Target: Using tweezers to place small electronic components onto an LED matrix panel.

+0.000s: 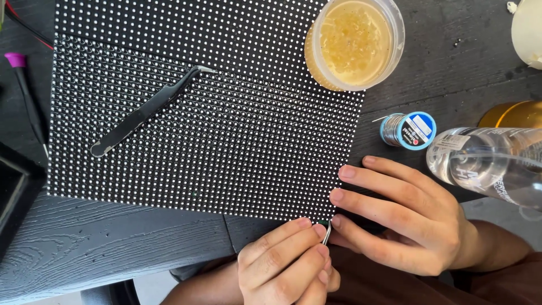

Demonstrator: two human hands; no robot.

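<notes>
A black panel (203, 130) covered in rows of small white dots lies flat on a dark wooden table (113, 237). My left hand (285, 262) is at the panel's near right corner, its fingers closed on a thin silvery wire (326, 234) whose tip touches that corner. My right hand (395, 217) lies just to the right with its fingers apart. Its fingertips rest on the panel's right edge and hold nothing. Black tweezers (144, 110) lie loose on the panel's left half.
A clear cup of yellowish paste (355, 42) stands on the panel's far right corner. A small spool of solder (409, 130), a clear bottle on its side (491, 164) and a gold tin (514, 114) are at the right. A purple-tipped tool (25, 90) lies at the left.
</notes>
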